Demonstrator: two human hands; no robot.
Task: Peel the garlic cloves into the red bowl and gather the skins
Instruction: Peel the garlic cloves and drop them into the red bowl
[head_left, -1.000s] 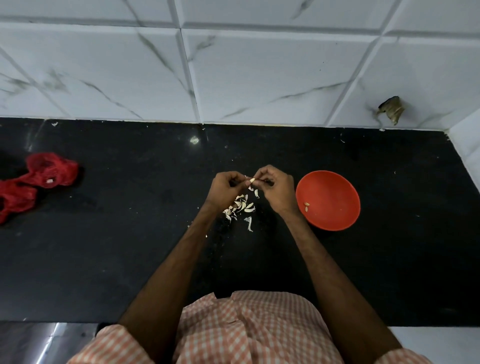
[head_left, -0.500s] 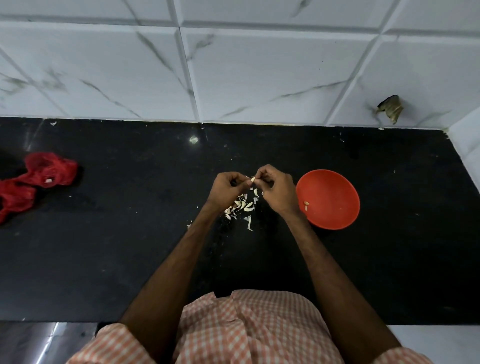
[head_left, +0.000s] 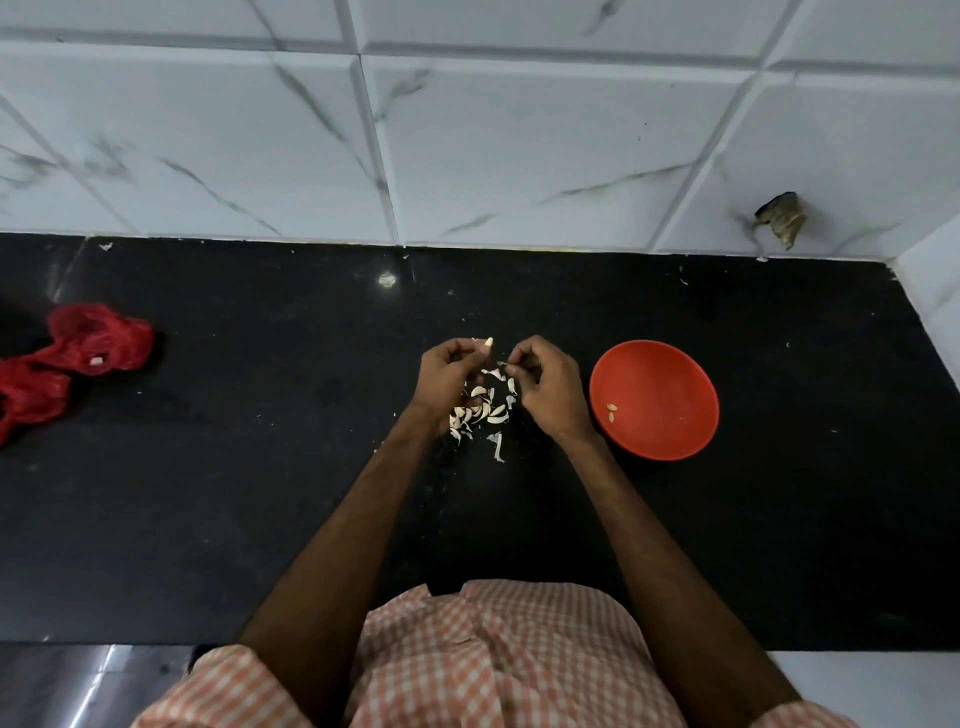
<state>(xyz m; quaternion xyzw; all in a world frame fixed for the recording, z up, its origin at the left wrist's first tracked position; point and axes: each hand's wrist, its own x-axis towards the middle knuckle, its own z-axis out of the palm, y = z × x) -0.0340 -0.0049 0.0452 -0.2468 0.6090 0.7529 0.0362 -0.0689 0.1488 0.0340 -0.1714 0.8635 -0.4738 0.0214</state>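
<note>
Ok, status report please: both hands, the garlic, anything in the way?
Left hand pinches garlic clove; right hand pinches skin scrap. Red bowl holds peeled cloves. Path to bowl open.

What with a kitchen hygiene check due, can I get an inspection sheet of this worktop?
Surface: black stone counter, dotted with pale flecks.
Job's things: round red plastic bowl holding peeled cloves; pile of garlic cloves and skins on the counter under the hands.
Clutter: crumpled red mesh bag at far left.
Hands: left hand pinches a pale garlic clove; right hand has its fingers curled, contents unclear.
Cables: nothing seen.
Surroundings: white marble-look tiled wall with a brown scrap on it.
</note>
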